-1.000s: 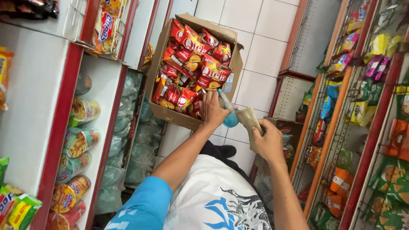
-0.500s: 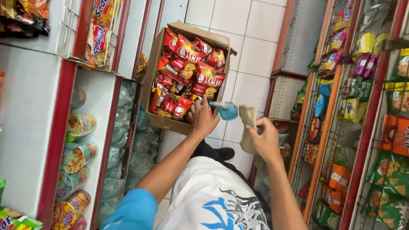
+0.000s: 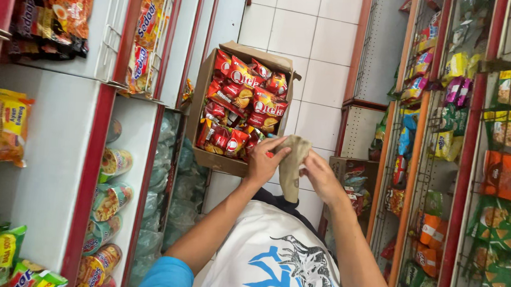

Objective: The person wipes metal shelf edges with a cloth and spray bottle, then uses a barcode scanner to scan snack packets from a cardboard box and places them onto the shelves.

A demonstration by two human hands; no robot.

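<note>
Both hands meet just in front of the cardboard box: the left hand and right hand each pinch the tan cloth, which hangs between them. Red snack packets fill the box nearly to its rim, seemingly little unpacked.

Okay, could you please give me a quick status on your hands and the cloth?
Left hand and right hand both gripping the beige cloth. Cloth hangs at the near edge of the cardboard box of red snack packets. Nothing in the way.
</note>
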